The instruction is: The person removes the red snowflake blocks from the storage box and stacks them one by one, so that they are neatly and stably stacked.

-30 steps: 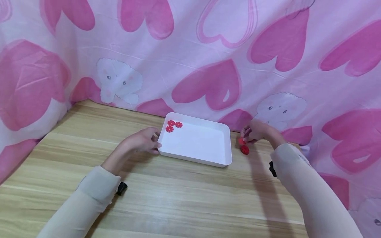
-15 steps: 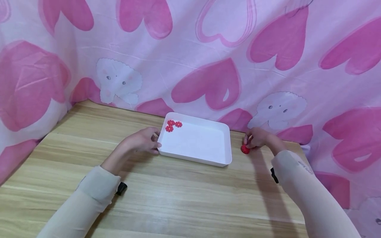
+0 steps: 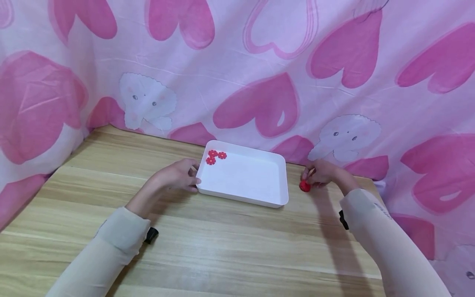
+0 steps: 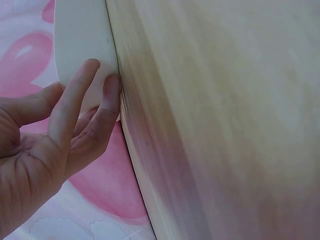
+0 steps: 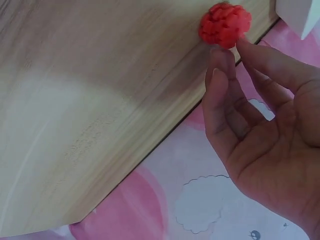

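My left hand (image 3: 179,175) holds the left wall of a shallow white tray (image 3: 243,201), its thumb over the rim and other fingers against the outside. In the left wrist view those fingers lie along the tray wall (image 4: 85,35), low beside the table surface. Red notched, flower-shaped discs (image 3: 211,161) lie in the tray's far left corner. To the right of the tray, my right hand (image 3: 322,172) pinches a bumpy red stack of such discs (image 5: 225,25) between thumb and fingertips, close over the table. The fingers partly cover the stack in the head view.
The wood-grain table (image 3: 193,247) reaches toward me in front of the tray. Behind it hangs a pink curtain (image 3: 193,99) with hearts and white animals, close to the tray's far wall and my right hand. Black wrist straps (image 3: 151,235) show under the sleeves.
My right hand has moved slightly right and down onto the lower red discs; the two separate red spots now appear as one stack. The left hand and tray stay put.
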`<state>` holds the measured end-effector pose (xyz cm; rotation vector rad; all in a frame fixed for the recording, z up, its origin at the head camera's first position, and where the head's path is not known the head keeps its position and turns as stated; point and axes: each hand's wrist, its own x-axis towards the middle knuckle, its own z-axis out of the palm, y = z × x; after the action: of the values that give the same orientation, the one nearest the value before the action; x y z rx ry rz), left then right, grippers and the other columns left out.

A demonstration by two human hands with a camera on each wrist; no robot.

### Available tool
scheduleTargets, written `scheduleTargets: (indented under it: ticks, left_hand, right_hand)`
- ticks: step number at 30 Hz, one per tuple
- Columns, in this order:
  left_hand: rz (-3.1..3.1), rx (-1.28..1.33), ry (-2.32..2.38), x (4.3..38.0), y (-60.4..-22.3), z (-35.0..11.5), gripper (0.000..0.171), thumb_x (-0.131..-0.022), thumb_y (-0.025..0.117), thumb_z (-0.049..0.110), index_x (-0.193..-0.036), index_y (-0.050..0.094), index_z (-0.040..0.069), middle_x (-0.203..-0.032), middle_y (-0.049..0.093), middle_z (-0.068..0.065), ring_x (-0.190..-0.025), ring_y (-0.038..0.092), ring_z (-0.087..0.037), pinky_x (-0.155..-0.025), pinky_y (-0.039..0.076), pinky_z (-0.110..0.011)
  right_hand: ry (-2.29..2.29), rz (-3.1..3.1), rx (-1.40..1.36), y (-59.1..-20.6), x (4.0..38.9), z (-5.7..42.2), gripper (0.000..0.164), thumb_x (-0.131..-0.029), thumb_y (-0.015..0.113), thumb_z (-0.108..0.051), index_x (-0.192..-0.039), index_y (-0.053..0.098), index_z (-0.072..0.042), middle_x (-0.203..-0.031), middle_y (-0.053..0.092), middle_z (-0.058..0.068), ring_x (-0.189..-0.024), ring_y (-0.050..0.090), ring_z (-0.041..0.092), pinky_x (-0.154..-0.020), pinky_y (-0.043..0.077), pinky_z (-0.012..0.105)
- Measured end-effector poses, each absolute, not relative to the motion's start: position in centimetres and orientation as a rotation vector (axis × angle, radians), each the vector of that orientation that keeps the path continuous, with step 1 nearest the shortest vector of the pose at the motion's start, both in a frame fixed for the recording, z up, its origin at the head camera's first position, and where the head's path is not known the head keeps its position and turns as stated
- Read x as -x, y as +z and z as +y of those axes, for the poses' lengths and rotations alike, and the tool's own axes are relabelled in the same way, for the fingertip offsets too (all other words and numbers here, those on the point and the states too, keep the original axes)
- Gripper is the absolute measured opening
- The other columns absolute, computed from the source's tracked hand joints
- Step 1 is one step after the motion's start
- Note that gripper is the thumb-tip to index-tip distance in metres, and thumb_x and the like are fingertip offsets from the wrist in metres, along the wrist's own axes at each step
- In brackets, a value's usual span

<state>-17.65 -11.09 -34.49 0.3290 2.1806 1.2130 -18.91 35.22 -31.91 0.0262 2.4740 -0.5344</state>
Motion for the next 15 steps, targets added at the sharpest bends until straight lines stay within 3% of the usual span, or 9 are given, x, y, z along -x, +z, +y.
scheduleTargets:
  ticks: [6, 15]
  left_hand:
    - [2.183, -0.318, 1.215, 17.7, -34.7, -11.0, 0.049, -0.106, 0.061, -0.003, -0.150, 0.044, -0.013, -0.128, 0.055, -0.028, -0.107, 0.069, -0.027, -0.093, 0.069, -0.036]
    - [2.187, -0.310, 1.193, 17.9, -34.5, -11.0, 0.049, -0.106, 0.062, -0.002, -0.151, 0.044, -0.011, -0.127, 0.057, -0.027, -0.106, 0.069, -0.026, -0.093, 0.069, -0.035]
  right_hand:
    - [-0.602, 2.525, 0.082, -30.8, 19.3, 34.6, 0.025, -0.102, 0.067, -0.009, -0.121, 0.069, 0.007, -0.099, 0.070, 0.014, -0.082, 0.067, 0.020, -0.079, 0.070, 0.038]
    - [-0.720, 2.550, 0.135, -29.0, 20.2, 32.0, 0.031, -0.103, 0.067, -0.005, -0.129, 0.064, 0.012, -0.115, 0.071, 0.028, -0.085, 0.073, 0.019, -0.087, 0.070, 0.047]
